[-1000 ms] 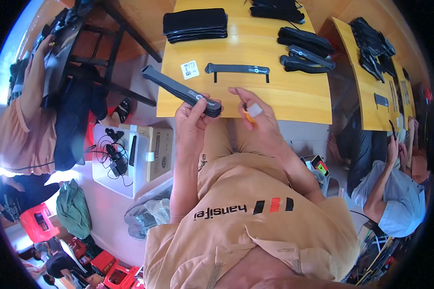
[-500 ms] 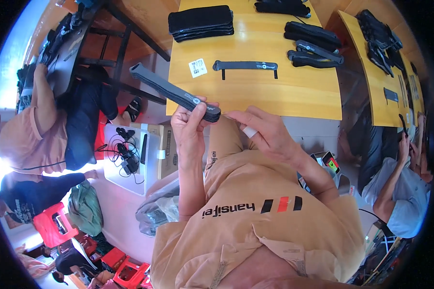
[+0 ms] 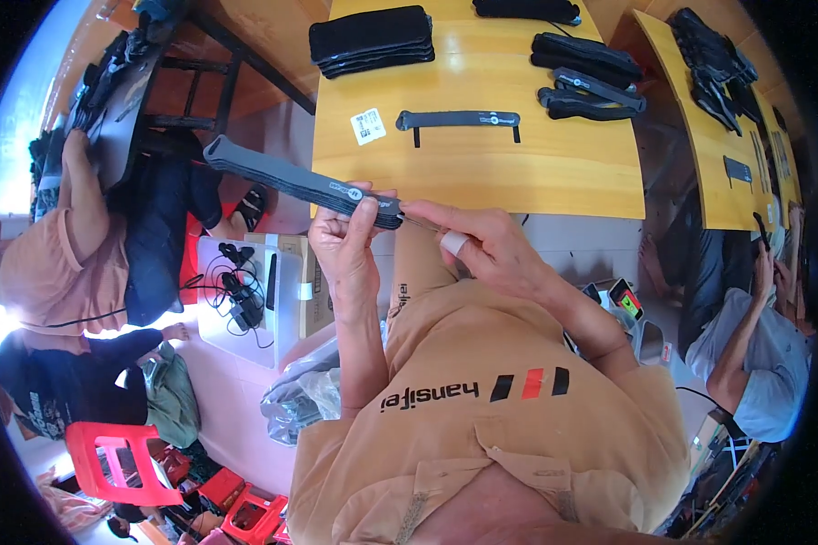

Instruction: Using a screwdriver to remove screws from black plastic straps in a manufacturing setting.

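My left hand (image 3: pixel 345 243) grips one end of a bundle of dark grey straps (image 3: pixel 277 174), thumb on top, the rest of the bundle reaching up and left. At the gripped end, my right hand (image 3: pixel 500 250) has its index finger stretched to the strap ends and its other fingers curled. Something thin seems to show under that finger, too small to make out. White tape (image 3: pixel 454 242) wraps one right finger. On the table beyond lies a single grey strap (image 3: pixel 459 119) with two short black strips under it.
The yellow wooden table (image 3: pixel 518 182) holds a stack of black pads (image 3: pixel 373 44), a white label (image 3: pixel 367 126) and more straps (image 3: pixel 595 91) at right. A translucent bin (image 3: pixel 245 304) with black cables stands at left. People sit on both sides, near a red stool (image 3: pixel 123 463).
The strap bundle has swung flatter and shifted left in my left hand. My right hand has moved slightly left, its index finger now against the strap ends.
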The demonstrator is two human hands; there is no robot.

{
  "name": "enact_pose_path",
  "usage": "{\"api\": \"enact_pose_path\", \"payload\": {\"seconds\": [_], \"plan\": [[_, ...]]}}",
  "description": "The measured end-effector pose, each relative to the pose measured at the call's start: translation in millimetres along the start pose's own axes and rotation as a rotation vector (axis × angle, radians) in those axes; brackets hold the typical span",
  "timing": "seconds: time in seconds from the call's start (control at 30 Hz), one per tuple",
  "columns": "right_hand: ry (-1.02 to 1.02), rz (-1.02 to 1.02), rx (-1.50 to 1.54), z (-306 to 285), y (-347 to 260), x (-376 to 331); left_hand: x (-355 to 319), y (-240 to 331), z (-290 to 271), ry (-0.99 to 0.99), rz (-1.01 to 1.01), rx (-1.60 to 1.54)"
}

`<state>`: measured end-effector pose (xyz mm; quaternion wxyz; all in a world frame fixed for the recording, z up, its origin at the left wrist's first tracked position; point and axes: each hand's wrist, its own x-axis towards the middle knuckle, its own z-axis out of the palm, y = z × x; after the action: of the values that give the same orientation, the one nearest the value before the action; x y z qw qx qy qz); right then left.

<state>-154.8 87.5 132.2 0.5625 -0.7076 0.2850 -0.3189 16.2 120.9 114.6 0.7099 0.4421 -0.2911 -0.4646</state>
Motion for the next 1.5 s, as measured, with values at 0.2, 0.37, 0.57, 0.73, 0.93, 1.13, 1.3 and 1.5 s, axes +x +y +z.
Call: {"api": "enact_pose_path", "payload": {"seconds": [0.2, 0.37, 0.57, 0.73, 0.93, 1.13, 1.3, 1.5], "plan": [[0.005, -0.016, 0.020, 1, 6, 0, 1, -1, 0, -0.003, 0.023, 0.016], [-0.021, 0.022, 0.130, 2, 11, 2, 0, 0, 1, 0.001, 0.029, 0.023], [-0.086, 0.160, 0.189, -5, 2, 2, -1, -1, 2, 0.008, 0.070, 0.070], [-0.105, 0.199, 0.305, -6, 3, 2, -1, -1, 2, -0.025, 0.124, 0.077], [-0.083, 0.239, 0.320, -3, 4, 1, -1, -1, 1, -0.030, 0.145, 0.229], [0.104, -0.007, 0.007, 10, 12, 0, -2, -7, 12, 0.049, 0.195, 0.224], [0.192, -0.150, -0.269, 12, 16, 1, -1, -9, 15, 0.041, 0.228, 0.280], [0.093, 0.090, 0.080, 5, 11, 5, 2, -16, 14, 0.069, 0.240, 0.298]]}}
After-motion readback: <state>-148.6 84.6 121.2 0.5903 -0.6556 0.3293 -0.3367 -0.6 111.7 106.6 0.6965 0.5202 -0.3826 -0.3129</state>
